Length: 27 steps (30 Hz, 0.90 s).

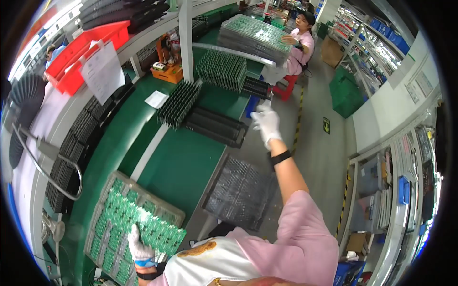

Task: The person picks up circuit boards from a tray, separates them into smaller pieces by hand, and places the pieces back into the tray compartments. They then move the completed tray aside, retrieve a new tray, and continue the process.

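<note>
My left hand [139,247], in a white glove with a blue band at the wrist, grips the edge of a green circuit board panel [164,232], its thumb lying on top. The panel is tilted over a clear plastic tray [179,217] filled with rows of small green boards. My right hand [266,125], also gloved, reaches forward over the table's right edge. Its fingers are slightly bent and apart, and I see nothing in them. Near it are a black rack [214,125] and a blue item [252,107].
Upright green boards [179,104] fill racks on the green table [167,159]. Stacked clear trays [241,188] stand beside my body. A co-worker [301,45] sits by piled trays [255,40]. A metal post [185,43] rises at the table; a red bin [90,55] sits on the left shelf.
</note>
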Motion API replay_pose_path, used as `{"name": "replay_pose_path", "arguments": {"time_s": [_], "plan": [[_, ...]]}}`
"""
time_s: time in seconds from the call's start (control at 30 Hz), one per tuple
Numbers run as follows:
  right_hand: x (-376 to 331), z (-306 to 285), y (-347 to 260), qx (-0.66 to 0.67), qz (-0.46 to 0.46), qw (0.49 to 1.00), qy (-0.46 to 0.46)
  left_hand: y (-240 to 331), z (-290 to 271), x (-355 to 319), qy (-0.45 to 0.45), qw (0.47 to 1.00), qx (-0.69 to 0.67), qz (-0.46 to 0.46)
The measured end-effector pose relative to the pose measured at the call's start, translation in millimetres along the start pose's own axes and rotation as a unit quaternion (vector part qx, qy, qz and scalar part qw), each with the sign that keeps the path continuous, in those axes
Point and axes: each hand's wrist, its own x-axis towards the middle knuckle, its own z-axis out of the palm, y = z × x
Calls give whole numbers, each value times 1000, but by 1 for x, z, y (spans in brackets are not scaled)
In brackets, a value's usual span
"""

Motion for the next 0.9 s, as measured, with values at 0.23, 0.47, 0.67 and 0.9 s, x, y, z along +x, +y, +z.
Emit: {"name": "replay_pose_path", "arguments": {"time_s": [0.23, 0.47, 0.67, 0.9], "plan": [[259, -71, 51, 111, 123, 976, 141, -4, 13, 23, 112, 989, 23, 93], [392, -55, 82, 320, 240, 893, 207, -1, 55, 37, 200, 969, 52, 137], [419, -32, 83, 467, 204, 857, 80, -4, 70, 50, 236, 959, 99, 123], [446, -29, 112, 299, 93, 949, 41, -12, 74, 65, 248, 958, 94, 108]]}}
